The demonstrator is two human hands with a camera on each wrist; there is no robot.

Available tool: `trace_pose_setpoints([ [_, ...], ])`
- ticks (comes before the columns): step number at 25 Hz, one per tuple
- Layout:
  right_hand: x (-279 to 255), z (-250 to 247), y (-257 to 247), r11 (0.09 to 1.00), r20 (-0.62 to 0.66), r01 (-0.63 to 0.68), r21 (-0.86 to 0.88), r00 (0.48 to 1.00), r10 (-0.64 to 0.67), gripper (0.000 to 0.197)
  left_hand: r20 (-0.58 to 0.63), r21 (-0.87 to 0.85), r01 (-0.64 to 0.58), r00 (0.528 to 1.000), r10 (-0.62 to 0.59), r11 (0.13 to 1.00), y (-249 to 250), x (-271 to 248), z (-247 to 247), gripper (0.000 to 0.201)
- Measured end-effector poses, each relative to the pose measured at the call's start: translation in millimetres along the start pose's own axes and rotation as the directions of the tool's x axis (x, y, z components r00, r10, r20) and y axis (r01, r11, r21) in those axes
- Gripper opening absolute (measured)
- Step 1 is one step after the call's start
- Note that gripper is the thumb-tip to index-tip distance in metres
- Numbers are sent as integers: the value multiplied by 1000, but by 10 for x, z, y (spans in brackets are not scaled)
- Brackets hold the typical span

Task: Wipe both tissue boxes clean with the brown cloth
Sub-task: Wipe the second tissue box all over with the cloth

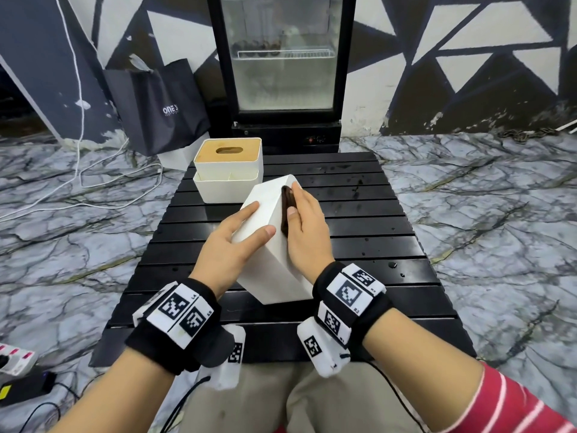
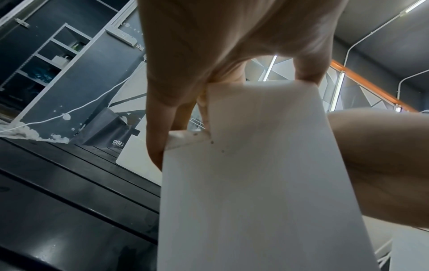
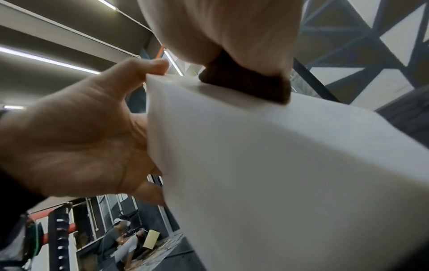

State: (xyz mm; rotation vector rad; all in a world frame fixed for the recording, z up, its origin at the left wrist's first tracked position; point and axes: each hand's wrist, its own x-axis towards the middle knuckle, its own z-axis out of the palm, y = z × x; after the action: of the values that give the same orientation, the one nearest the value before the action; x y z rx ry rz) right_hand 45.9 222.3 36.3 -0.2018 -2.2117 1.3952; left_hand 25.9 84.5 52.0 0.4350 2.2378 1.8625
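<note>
A plain white tissue box [image 1: 265, 210] is tilted up over the black slatted table [image 1: 374, 214]. My left hand [image 1: 259, 220] grips its left side, thumb on the upper face and fingers along the side. My right hand [image 1: 298, 200] holds the folded brown cloth [image 1: 285, 210] and presses it against the box's right face. In the right wrist view the cloth [image 3: 246, 84] lies on the box [image 3: 278, 165] near its far edge. The left wrist view shows the box [image 2: 255, 174] close up with small dark specks. A second white box with a slotted wooden lid [image 1: 229, 150] stands at the table's back left.
A glass-door fridge [image 1: 284, 57] stands behind the table, with a black bag [image 1: 159, 107] to its left. White cables [image 1: 78, 170] trail over the marble floor on the left. A power strip [image 1: 15, 357] lies by my left knee. Water drops dot the table's right side.
</note>
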Motion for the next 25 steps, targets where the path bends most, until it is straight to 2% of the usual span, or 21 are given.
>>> trace_pose_setpoints([
  [3, 122, -61, 9, 1000, 9, 26, 6, 1000, -26, 44, 0, 21, -4, 1000, 4, 1000, 9, 5, 27, 71],
  [6, 159, -117, 106, 999, 34, -40, -37, 999, 41, 44, 1, 25, 4, 1000, -4, 1000, 9, 0, 13, 73],
  [13, -138, -135, 304, 988, -6, -148, -34, 989, 148, 45, -7, -36, 20, 1000, -20, 999, -11, -10, -4, 68],
  [17, -359, -42, 224, 987, -36, -162, 4, 986, 162, 44, -31, -54, 29, 999, -31, 998, -13, -8, -15, 67],
  [21, -353, -68, 204, 986, -1, -159, 49, 987, 159, 43, -30, -67, 20, 999, -22, 998, 9, -23, 17, 62],
  [25, -447, -65, 232, 983, -45, -177, 43, 983, 179, 43, -47, -88, 34, 998, -38, 996, 21, -39, -13, 58],
])
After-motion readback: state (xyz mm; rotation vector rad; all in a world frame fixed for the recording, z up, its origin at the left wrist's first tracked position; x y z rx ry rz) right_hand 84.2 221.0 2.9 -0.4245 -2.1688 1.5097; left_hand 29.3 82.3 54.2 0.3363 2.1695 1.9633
